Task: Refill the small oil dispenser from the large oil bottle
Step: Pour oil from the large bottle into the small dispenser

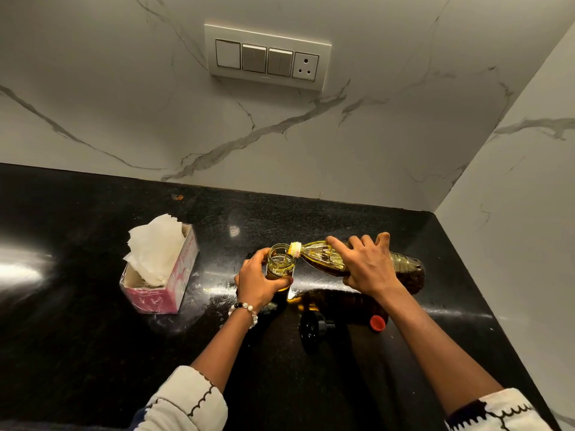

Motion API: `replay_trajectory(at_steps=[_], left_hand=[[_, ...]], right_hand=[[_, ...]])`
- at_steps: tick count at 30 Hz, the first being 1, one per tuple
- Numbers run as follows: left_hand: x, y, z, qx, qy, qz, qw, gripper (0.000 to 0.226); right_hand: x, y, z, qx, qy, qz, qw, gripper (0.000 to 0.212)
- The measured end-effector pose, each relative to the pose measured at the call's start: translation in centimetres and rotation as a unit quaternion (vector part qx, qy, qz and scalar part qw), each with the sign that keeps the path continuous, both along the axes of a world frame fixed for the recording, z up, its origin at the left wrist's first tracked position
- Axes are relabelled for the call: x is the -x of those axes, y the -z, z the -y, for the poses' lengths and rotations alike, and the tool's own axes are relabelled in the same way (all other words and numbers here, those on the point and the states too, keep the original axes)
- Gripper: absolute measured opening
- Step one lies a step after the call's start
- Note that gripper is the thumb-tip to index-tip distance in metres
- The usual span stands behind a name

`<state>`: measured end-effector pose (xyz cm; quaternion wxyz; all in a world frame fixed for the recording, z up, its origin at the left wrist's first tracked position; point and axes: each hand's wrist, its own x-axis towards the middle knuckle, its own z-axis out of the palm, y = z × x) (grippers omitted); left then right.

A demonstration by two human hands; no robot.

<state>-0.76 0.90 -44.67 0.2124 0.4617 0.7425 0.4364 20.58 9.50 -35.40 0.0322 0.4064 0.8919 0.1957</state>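
Note:
The small glass oil dispenser (280,263) stands upright on the black counter (93,321), its mouth uncovered and yellow oil inside. My left hand (259,283) is wrapped around its lower half. My right hand (364,265) grips the large clear oil bottle (407,270), which lies almost level with its yellow neck (295,248) over the dispenser's rim. A thin stream of oil runs from the neck into the dispenser.
A pink tissue box (161,275) with white tissues stands left of the dispenser. A black dispenser lid (312,327) and a red bottle cap (377,322) lie near my right forearm. Marble walls close the back and right side; a switch panel (267,57) is mounted above.

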Motion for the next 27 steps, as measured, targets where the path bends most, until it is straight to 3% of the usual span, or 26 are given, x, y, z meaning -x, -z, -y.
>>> replay_trajectory(at_steps=[27], left_hand=[[0.13,0.18,-0.05,0.000,-0.002,0.009,1.000,0.074]], right_hand=[[0.08,0.07,0.05,0.004,0.006,0.001,1.000,0.099]])
